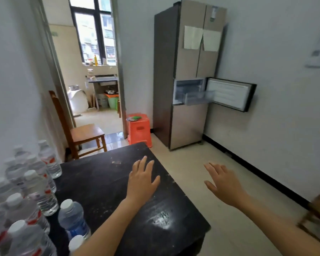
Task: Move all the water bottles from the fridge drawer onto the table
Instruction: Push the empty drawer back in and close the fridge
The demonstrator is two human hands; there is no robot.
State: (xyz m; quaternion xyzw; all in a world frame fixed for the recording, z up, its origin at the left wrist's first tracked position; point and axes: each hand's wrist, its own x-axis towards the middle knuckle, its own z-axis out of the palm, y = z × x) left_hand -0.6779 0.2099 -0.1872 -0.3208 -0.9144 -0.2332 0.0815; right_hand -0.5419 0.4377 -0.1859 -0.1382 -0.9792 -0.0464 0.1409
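Clear plastic water bottles [39,193] crowded black tabletop's [103,183] left edge | left grip [142,182], right grip [224,183] splayed, empty | translucent fridge drawer [198,97] lay ahead, nearer right grip

The bottles [39,191] are clear plastic with white caps, standing upright, clustered along the left edge of the table [107,182]. Most carry red labels, one blue. The translucent drawer [198,97] projects from the fridge [183,122].

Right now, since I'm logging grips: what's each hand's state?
Left hand: open, holding nothing.
Right hand: open, holding nothing.
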